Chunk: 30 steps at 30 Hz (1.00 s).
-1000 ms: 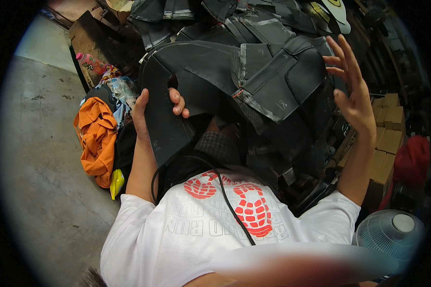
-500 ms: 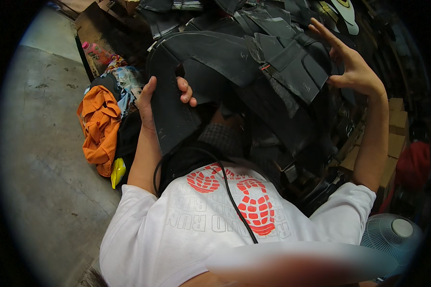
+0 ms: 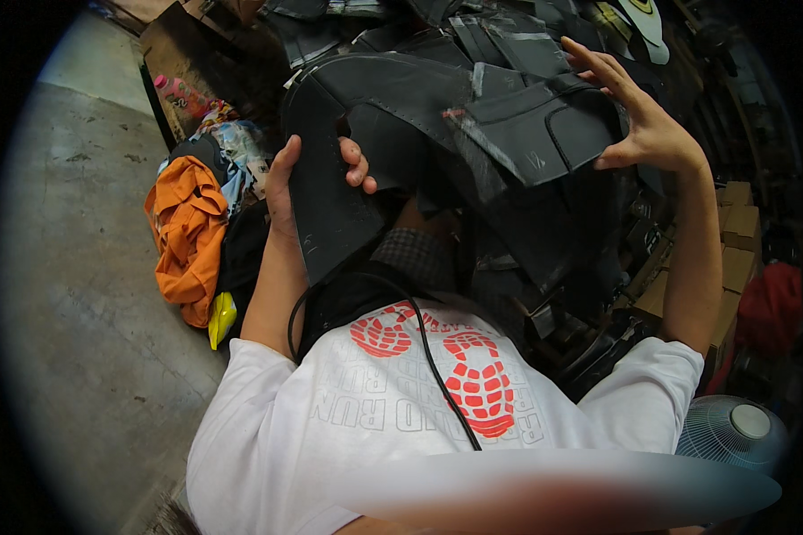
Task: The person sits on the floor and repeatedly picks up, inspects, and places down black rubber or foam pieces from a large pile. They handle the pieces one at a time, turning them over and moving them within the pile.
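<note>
My left hand grips a large curved black leather-like panel, with the thumb on the near side and fingertips coming through its inner opening. The panel arches over to the right, with a line of small holes or stitches along its edge. At the right, my right hand holds a smaller black stitched panel by its right end, thumb at the lower corner and fingers at the upper edge. This piece has a dark cord-like line and pale chalk marks. It overlaps the curved panel; whether they are joined I cannot tell.
More black panels are heaped at the far side. On the left lie an orange cloth, a yellow packet and a pink bottle on or near the concrete floor. Cardboard boxes and a fan stand right.
The stitched panel has tilted and shifted, showing its face more fully. My right fingers have come down closer to its upper edge. My left hand and the curved panel have moved slightly right.
</note>
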### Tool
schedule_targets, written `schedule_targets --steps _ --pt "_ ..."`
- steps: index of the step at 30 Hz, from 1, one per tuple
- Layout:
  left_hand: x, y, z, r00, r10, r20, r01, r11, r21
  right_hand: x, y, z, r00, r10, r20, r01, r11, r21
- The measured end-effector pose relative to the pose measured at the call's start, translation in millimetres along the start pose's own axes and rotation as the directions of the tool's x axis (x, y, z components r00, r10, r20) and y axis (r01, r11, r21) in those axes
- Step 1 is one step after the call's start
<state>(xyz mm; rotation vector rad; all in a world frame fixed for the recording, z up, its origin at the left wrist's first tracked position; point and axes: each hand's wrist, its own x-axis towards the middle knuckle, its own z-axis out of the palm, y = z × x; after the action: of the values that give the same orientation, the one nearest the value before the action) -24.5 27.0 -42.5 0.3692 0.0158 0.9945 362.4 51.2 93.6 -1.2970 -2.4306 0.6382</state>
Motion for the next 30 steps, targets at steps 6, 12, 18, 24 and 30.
schedule_targets --steps 6,12,18,24,30 --pt "1 -1 0 1.000 0.002 -0.006 -0.002 1.000 -0.006 -2 -10 -8 0.998 -0.057 -0.010 0.051 0.946 -0.319" --pt "0 0 0 0.999 -0.007 -0.033 0.007 1.000 0.011 -17 -9 -30 0.914 0.042 -0.403 -0.072 0.996 -0.061" --pt "2 1 0 0.997 -0.041 -0.072 0.044 0.999 0.029 -44 -32 -36 0.804 0.161 -0.573 -0.239 0.969 -0.064" --pt "1 1 0 0.994 0.025 -0.106 -0.021 0.999 0.035 -64 -36 -26 0.719 0.295 -0.629 -0.329 0.942 0.065" --pt "0 2 -4 0.993 -0.096 -0.064 0.097 0.995 0.009 -102 18 -15 0.614 0.358 -0.704 -0.660 0.722 -0.208"
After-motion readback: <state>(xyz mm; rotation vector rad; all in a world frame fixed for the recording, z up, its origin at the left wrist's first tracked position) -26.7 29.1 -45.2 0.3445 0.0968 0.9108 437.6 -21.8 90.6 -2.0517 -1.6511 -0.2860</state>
